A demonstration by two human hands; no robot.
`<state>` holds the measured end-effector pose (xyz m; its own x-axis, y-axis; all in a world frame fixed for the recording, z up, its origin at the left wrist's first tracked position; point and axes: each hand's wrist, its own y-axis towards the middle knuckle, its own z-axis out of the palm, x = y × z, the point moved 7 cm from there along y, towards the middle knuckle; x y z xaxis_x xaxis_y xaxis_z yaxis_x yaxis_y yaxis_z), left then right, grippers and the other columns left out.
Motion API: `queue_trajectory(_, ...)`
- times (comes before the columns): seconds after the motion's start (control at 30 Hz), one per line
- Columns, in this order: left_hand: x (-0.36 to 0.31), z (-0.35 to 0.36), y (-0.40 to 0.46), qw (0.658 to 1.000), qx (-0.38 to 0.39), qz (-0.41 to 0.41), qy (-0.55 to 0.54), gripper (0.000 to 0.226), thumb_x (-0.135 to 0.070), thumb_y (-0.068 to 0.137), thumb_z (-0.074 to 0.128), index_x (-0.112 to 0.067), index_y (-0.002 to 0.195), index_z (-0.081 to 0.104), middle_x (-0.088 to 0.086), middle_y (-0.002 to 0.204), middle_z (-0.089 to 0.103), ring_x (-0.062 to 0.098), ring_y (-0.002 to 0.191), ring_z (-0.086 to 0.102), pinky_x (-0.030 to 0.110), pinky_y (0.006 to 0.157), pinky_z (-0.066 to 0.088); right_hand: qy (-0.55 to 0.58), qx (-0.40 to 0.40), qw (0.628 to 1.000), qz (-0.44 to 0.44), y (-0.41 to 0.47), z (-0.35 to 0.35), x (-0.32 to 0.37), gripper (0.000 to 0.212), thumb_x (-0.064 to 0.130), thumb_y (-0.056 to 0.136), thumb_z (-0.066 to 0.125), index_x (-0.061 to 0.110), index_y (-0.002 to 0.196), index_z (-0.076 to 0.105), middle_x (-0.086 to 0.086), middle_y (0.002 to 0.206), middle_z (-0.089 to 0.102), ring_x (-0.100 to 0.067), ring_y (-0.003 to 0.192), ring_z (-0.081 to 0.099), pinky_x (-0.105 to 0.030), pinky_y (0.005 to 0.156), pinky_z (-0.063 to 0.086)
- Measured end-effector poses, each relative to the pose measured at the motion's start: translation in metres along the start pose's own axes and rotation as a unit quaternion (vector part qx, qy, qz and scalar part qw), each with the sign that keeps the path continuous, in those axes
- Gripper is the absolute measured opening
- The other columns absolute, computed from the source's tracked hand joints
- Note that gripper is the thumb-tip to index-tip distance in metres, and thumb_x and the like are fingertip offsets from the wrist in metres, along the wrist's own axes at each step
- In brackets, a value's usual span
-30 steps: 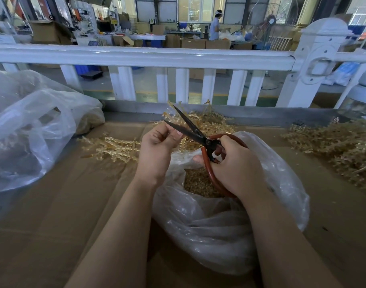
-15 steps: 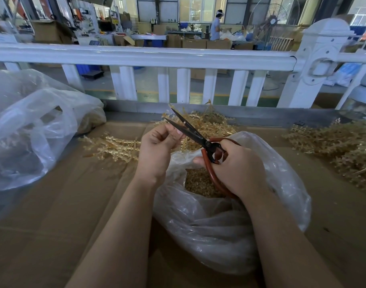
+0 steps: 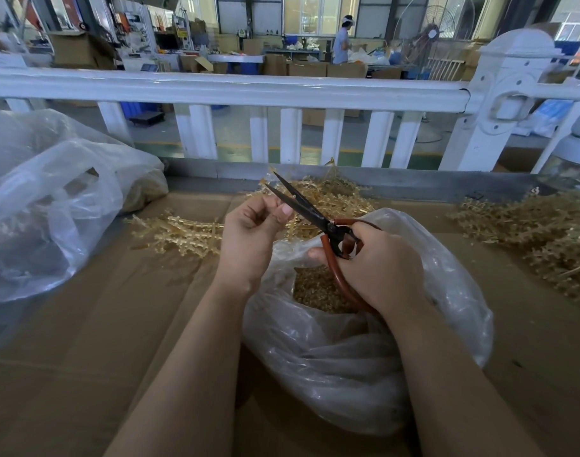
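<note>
Head view, set against a second before: saw the scissors (image 3: 310, 211) blades narrowed from a wide gape to a thin gap, so judged mid-snip, cut unfinished. Found the right hand (image 3: 381, 265) curled through the red handles and squeezing, the left hand (image 3: 252, 232) curled too, thumb and fingertips pinching a sprue bit, mostly hidden, right against the lower blade. Found both just above the open plastic bag (image 3: 447, 324) of trimmed bits (image 3: 315, 288), with uncut sprues (image 3: 180, 232) beyond on the tabletop (image 3: 100, 324).
</note>
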<state>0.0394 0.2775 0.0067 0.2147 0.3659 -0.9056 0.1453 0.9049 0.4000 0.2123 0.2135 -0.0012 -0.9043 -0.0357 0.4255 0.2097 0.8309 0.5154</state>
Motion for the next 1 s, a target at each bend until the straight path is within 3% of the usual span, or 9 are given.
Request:
queue_trajectory(0.2,0.0018,-0.0023,0.0009,1.000,-0.005,0.005,-0.001,0.015,0.000,0.093,0.061,-0.001,0.080,0.053,0.004,0.071,0.047,0.008,0.065,0.044,0.018,0.067,0.043,-0.009,-0.008,1.000,-0.002,0.0007,-0.0001,0.0010,0.088,0.097,0.064,0.032,0.025,0.092,0.072,0.016,0.072,0.065,-0.007,0.065,0.057,-0.024,0.061,0.052)
queue_trajectory(0.43,0.0039,-0.0045,0.0015,1.000,-0.025,-0.003,-0.014,0.024,0.001,0.093,0.061,-0.012,0.073,0.061,-0.004,0.069,0.059,0.005,0.066,0.055,0.017,0.068,0.047,-0.015,-0.002,1.000,-0.005,0.0024,0.0014,-0.0009,0.075,0.095,0.064,0.036,0.027,0.079,0.064,0.019,0.067,0.058,0.004,0.059,0.049,-0.019,0.055,0.043)
queue_trajectory(0.57,0.0040,-0.0054,0.0015,1.000,-0.020,-0.001,-0.008,0.019,-0.002,0.093,0.062,-0.011,0.076,0.064,-0.002,0.072,0.063,0.005,0.068,0.057,0.017,0.069,0.048,-0.013,-0.002,1.000,-0.003,0.0025,0.0017,-0.0009,0.077,0.095,0.064,0.036,0.025,0.078,0.065,0.019,0.066,0.058,0.002,0.059,0.050,-0.019,0.056,0.045)
queue_trajectory(0.77,0.0058,-0.0067,0.0027,1.000,-0.021,-0.003,-0.008,0.024,-0.003,0.093,0.064,-0.015,0.072,0.062,-0.006,0.069,0.061,0.008,0.068,0.055,0.021,0.071,0.047,-0.027,-0.009,1.000,-0.004,0.0035,0.0017,-0.0024,0.075,0.093,0.066,0.045,0.022,0.077,0.065,0.013,0.066,0.063,-0.007,0.062,0.058,-0.031,0.061,0.055)
queue_trajectory(1.0,0.0036,-0.0058,0.0027,1.000,-0.023,0.004,-0.011,0.023,0.000,0.092,0.063,-0.011,0.072,0.060,-0.003,0.074,0.063,0.007,0.072,0.057,0.020,0.074,0.049,-0.017,-0.020,1.000,-0.015,0.0022,0.0008,-0.0007,0.072,0.091,0.067,0.044,0.022,0.074,0.061,0.016,0.066,0.059,-0.006,0.060,0.055,-0.025,0.056,0.050)
